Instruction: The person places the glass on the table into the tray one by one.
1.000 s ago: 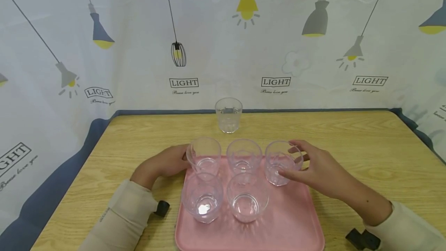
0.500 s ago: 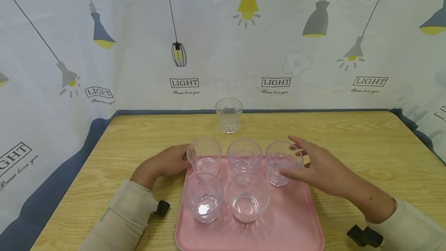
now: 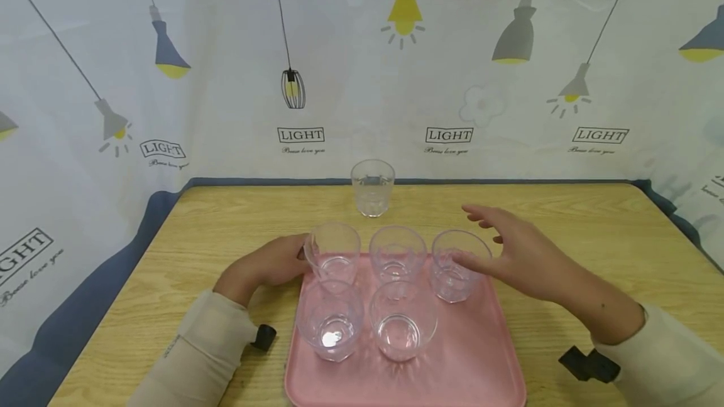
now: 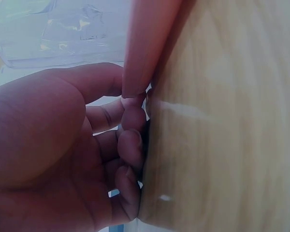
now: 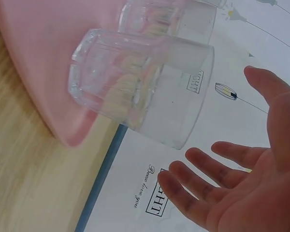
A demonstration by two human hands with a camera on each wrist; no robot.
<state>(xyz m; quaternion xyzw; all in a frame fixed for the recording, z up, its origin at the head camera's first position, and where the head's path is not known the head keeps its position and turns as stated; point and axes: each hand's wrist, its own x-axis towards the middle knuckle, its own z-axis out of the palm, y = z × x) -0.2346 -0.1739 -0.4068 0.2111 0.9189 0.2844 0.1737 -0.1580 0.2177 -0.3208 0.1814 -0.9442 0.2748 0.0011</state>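
Observation:
Several clear plastic cups stand upright on a pink tray. My left hand is at the tray's far left edge, beside the back-left cup. In the left wrist view, the thumb and curled fingers of that hand grip the tray's edge. My right hand hovers by the rim of the back-right cup. Its fingers are spread and hold nothing; in the right wrist view, a gap shows between the fingertips and that cup.
Another clear cup stands on the wooden table behind the tray. Beyond the table hangs a pale curtain printed with lamps. Nearer on the tray are a front-left cup and a front-middle cup; a back-middle cup stands behind.
My right hand has let go of the back-right cup and risen slightly, its fingers straightening. The left hand and the cups stay in place.

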